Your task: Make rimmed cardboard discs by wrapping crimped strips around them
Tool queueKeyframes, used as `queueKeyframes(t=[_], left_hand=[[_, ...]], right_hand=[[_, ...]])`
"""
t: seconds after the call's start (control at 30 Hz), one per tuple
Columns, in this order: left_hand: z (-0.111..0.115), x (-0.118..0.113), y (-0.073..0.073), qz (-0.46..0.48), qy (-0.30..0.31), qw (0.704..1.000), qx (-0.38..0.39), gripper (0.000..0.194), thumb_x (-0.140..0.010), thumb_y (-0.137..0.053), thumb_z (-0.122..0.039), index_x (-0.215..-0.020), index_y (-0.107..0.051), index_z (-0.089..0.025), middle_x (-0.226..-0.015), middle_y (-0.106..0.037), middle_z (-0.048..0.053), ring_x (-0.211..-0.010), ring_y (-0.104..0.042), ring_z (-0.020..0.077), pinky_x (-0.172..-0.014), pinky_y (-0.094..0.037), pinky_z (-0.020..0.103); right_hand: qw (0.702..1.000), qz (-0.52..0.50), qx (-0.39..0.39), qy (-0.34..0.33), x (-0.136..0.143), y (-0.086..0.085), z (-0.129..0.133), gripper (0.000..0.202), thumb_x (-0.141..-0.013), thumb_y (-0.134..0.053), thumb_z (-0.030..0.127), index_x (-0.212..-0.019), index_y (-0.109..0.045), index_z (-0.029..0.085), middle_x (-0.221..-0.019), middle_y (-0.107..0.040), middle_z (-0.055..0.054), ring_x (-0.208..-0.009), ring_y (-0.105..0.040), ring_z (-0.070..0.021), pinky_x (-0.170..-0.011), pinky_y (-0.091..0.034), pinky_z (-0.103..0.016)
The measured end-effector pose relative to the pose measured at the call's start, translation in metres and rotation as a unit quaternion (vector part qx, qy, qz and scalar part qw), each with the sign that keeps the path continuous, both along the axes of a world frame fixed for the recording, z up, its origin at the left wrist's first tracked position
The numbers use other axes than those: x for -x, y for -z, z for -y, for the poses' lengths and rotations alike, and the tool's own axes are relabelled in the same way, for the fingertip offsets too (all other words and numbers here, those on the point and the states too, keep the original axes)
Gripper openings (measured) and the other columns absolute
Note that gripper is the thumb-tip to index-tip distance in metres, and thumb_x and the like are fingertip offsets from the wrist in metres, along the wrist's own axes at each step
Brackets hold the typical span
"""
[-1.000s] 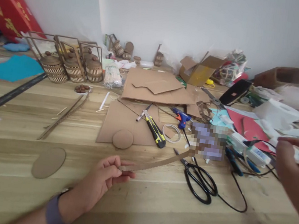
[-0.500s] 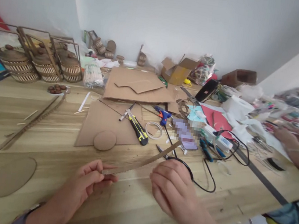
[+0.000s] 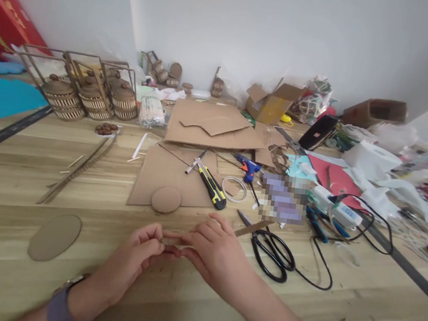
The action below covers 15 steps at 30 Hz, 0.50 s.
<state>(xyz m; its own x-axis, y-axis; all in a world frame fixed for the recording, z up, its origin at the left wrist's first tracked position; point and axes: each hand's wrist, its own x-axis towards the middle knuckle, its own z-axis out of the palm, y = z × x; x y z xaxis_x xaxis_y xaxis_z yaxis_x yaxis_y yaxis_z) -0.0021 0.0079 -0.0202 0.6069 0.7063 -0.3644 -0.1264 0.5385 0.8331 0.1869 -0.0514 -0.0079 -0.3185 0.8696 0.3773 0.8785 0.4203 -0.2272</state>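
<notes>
A narrow cardboard strip [image 3: 254,228] runs from behind my right hand toward the phone; its other end is pinched in my left hand [image 3: 146,249]. My right hand [image 3: 212,248] reaches over the strip, its fingertips closed at the left fingertips and mostly covering the strip. Black-handled scissors [image 3: 272,256] lie just right of my right hand. Beyond the hands are a small cardboard disc [image 3: 166,199], a yellow-black cutter [image 3: 212,186] and a blue glue gun [image 3: 248,168]. A larger cardboard oval [image 3: 54,237] rests at the left.
Small woven baskets with frames [image 3: 63,99] stand at the back left, by a dish of brown beads [image 3: 106,129]. Cardboard sheets [image 3: 207,122] lie in the middle. To the right are a power strip [image 3: 337,207], looping cables and a paper roll [image 3: 373,159]. Another person's hand shows at the right edge.
My right hand has moved left to the left fingertips and over the strip. The view has shifted right-to-left, so the scissors show more fully and the other person's arms are mostly out of view.
</notes>
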Motion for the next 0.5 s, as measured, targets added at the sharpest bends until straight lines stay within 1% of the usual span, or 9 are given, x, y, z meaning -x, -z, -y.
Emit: queueKeyframes(t=[0.13,0.27,0.37,0.43,0.47,0.5], left_hand=[[-0.001,0.000,-0.004,0.003,-0.003,1.000,-0.008,0.026,-0.067,-0.070,-0.025,-0.063,-0.045,-0.019,-0.079,-0.069,0.000,-0.079,-0.067,0.0173,-0.075,-0.052,0.028],[-0.003,-0.003,-0.009,-0.001,-0.001,1.000,-0.008,0.027,-0.064,-0.069,-0.027,-0.062,-0.044,-0.020,-0.071,-0.065,-0.002,-0.073,-0.066,0.0158,-0.070,-0.051,0.026],[-0.005,-0.001,-0.013,-0.040,0.010,0.999,-0.017,0.025,-0.066,-0.067,-0.032,-0.066,-0.046,-0.020,-0.068,-0.063,-0.002,-0.073,-0.066,0.0162,-0.070,-0.051,0.027],[-0.008,0.007,-0.018,-0.097,0.035,0.993,-0.051,0.022,-0.072,-0.063,-0.038,-0.073,-0.051,-0.019,-0.075,-0.065,0.000,-0.075,-0.066,0.0174,-0.072,-0.052,0.029],[-0.011,0.013,-0.022,-0.136,0.049,0.986,-0.088,0.023,-0.075,-0.061,-0.040,-0.079,-0.054,-0.019,-0.082,-0.067,0.002,-0.076,-0.067,0.0183,-0.073,-0.053,0.031],[-0.013,0.022,-0.026,-0.182,0.058,0.972,-0.139,0.025,-0.078,-0.058,-0.042,-0.086,-0.056,-0.019,-0.089,-0.069,0.004,-0.079,-0.067,0.0196,-0.073,-0.053,0.032]], right_hand=[[0.999,-0.023,0.044,-0.020,-0.002,-0.001,-0.004,0.011,-0.090,-0.066,0.025,-0.098,-0.069,0.018,-0.086,-0.070,-0.004,-0.085,-0.063,-0.0202,-0.095,-0.043,-0.041],[0.995,-0.046,0.081,-0.022,-0.004,-0.001,-0.006,0.013,-0.090,-0.063,0.018,-0.101,-0.069,0.019,-0.087,-0.069,-0.004,-0.083,-0.063,-0.0200,-0.078,-0.046,-0.033],[0.993,-0.060,0.102,-0.018,-0.004,0.003,-0.007,0.015,-0.090,-0.060,0.016,-0.101,-0.069,0.020,-0.087,-0.069,-0.004,-0.081,-0.063,-0.0195,-0.071,-0.045,-0.030],[0.991,-0.065,0.119,-0.019,-0.004,0.007,-0.008,0.016,-0.090,-0.060,0.014,-0.102,-0.069,0.021,-0.087,-0.069,-0.004,-0.080,-0.064,-0.0199,-0.071,-0.046,-0.030],[0.989,-0.066,0.129,-0.020,-0.004,0.010,-0.008,0.017,-0.090,-0.059,0.014,-0.102,-0.068,0.021,-0.088,-0.070,-0.004,-0.080,-0.064,-0.0202,-0.071,-0.046,-0.031],[0.988,-0.065,0.139,-0.021,-0.004,0.013,-0.008,0.017,-0.090,-0.058,0.014,-0.102,-0.068,0.021,-0.088,-0.070,-0.004,-0.081,-0.064,-0.0206,-0.071,-0.047,-0.031]])
